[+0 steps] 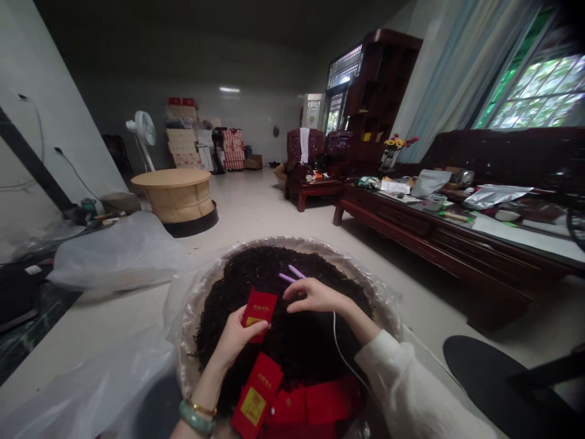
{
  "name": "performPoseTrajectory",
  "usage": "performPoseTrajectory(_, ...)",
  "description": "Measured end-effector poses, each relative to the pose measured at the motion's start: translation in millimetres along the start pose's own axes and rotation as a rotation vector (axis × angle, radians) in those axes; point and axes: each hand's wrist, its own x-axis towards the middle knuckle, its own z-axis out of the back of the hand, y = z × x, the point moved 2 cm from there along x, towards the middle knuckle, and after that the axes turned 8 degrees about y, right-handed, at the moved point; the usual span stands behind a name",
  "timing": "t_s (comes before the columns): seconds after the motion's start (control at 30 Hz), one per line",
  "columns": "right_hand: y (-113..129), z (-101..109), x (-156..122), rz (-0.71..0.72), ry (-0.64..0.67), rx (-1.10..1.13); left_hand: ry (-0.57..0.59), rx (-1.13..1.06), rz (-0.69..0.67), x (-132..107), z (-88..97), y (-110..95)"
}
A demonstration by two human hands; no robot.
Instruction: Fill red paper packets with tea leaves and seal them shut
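Observation:
My left hand (241, 332) grips a small red packet (262, 305) with gold print, thumb across its front. My right hand (315, 297) is just to the right of it, thumb and forefinger curved and apart. Two slim purple arms of a tong-like tool (296, 272) stick out past its knuckles; its grip is hidden by the hand. A white cord (337, 341) runs out below the wrist. Under both hands, dark dried leaves (256, 259) like tea fill a wide round basket lined with clear plastic (186, 360). More red packets (258, 390) lie at the near side.
Clear plastic bags (119, 250) lie on the floor to the left. Behind them stand a round woven drum-shaped basket (176, 195) and a white fan (144, 128). A long dark wooden table (411, 225) with bags and clutter is at right, near a black round base (484, 372).

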Motion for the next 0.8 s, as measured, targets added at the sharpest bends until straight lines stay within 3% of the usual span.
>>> performPoseTrajectory(0.1,21.6,-6.7,-2.3,0.146,-0.184,-0.239,-0.015,-0.004,-0.010,-0.8,-5.5,-2.4)
performPoseTrajectory(0.2,34.4,-17.0,1.9,0.229,-0.174,-0.356,-0.004,0.000,-0.017,-2.5,-10.9,-4.4)
performPoseTrajectory(0.33,36.0,-23.0,9.3,0.167,-0.114,-0.374,0.003,0.026,-0.016,-6.4,-16.5,-6.0)
performPoseTrajectory(0.63,32.0,-21.0,9.2,0.109,-0.175,-0.132,-0.034,0.045,-0.009,-17.5,-29.1,-5.9)
performPoseTrajectory(0.8,46.5,-28.9,14.3,-0.027,-0.220,-0.394,-0.081,0.163,-0.011,-18.0,-37.4,-7.2)
